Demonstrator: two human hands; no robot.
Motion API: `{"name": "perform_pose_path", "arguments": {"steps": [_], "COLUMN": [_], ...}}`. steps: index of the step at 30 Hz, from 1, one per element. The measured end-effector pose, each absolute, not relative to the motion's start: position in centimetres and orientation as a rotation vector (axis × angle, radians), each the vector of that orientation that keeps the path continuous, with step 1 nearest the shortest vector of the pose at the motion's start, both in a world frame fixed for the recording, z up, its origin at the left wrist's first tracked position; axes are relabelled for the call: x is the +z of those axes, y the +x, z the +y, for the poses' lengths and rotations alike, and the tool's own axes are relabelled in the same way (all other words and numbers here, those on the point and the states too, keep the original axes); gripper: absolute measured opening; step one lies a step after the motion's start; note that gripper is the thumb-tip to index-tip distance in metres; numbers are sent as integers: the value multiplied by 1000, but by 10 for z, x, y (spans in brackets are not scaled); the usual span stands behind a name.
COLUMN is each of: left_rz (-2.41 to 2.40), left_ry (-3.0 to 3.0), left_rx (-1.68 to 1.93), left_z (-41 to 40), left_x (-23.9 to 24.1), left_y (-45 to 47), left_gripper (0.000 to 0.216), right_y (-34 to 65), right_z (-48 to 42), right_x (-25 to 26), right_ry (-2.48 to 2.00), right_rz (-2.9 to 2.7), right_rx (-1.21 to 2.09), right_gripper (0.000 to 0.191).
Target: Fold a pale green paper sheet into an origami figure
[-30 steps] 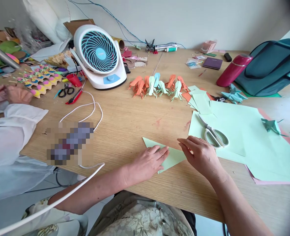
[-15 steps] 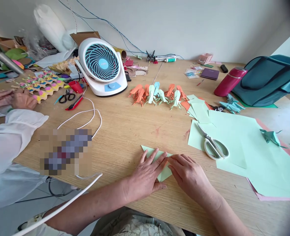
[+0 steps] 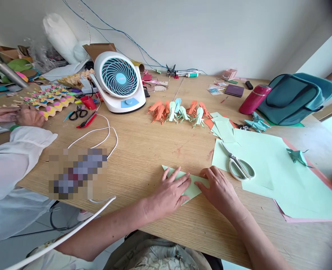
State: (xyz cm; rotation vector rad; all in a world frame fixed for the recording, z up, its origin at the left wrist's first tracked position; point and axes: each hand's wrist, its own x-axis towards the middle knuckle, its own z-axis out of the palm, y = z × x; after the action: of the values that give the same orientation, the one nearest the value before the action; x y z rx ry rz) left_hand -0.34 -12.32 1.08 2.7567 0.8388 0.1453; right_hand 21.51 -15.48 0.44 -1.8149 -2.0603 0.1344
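A light green folded paper triangle (image 3: 194, 186) lies on the wooden table (image 3: 154, 146) near its front edge. My left hand (image 3: 170, 193) rests flat on the paper's left part, fingers spread. My right hand (image 3: 218, 188) presses down on the paper's right corner with its fingers laid out. Neither hand grips anything. White-handled scissors (image 3: 237, 165) lie on large light green sheets (image 3: 269, 165) just right of my right hand.
A row of orange and pale green folded paper figures (image 3: 179, 110) stands mid-table. A white desk fan (image 3: 119, 82) with a white cable is behind it. A red bottle (image 3: 253, 99) and a teal bag (image 3: 292, 97) sit at right. Another person's sleeve (image 3: 11, 161) and hand (image 3: 29, 116) are at left.
My right hand slid from the paper's middle fold out toward its right corner. My left hand stayed flat on the paper. The camera view shifted slightly.
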Motion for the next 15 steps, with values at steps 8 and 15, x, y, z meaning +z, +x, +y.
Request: {"name": "perform_pose_path", "arguments": {"steps": [8,15], "left_rz": [952,835], "left_ry": [2741,2455], "left_rx": [96,-55], "left_z": [-90,-61], "left_x": [30,46], "left_y": [21,34], "left_gripper": [53,25], "right_y": [216,220], "right_z": [-152,-151], "right_x": [6,15], "right_ry": [-1840,-1769], "right_rz": [-1992,-1857], "right_rx": [469,669], "right_gripper": [11,9]}}
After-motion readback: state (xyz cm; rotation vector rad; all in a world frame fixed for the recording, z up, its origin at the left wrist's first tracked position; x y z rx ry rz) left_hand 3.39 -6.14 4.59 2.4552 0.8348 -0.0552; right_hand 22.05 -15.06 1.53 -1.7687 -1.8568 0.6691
